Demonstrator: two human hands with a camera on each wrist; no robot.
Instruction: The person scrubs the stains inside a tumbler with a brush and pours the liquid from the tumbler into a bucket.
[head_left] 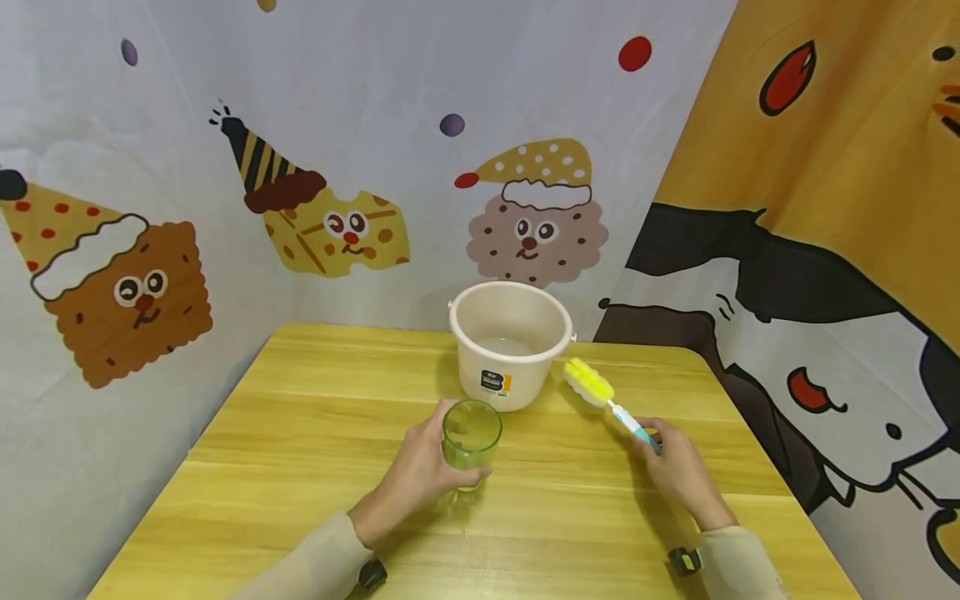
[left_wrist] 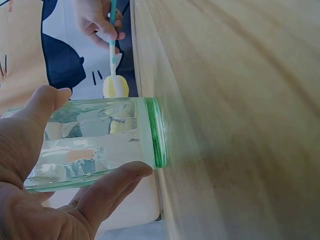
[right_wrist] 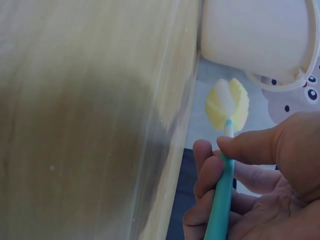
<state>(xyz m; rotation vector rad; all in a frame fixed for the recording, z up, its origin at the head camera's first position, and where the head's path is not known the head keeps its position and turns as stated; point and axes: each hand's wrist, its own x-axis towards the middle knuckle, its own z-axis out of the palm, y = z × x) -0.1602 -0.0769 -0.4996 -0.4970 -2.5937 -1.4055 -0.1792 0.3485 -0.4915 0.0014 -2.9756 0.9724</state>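
Observation:
A clear green drinking glass (head_left: 471, 442) stands upright in my left hand (head_left: 412, 471). In the left wrist view, thumb and fingers wrap the sides of the glass (left_wrist: 95, 142), its base close to the tabletop; I cannot tell whether they touch. My right hand (head_left: 681, 471) grips the teal and white handle of a sponge bottle brush (head_left: 588, 383). The brush's yellow and white head points up and left, off the table. In the right wrist view, the thumb presses on the teal handle (right_wrist: 222, 195) against curled fingers.
Behind the glass, a cream bucket (head_left: 506, 375) with a label stands toward the back of the wooden table (head_left: 315, 450). A cloth backdrop (head_left: 360, 83) with cartoon prints hangs behind the table and along its sides.

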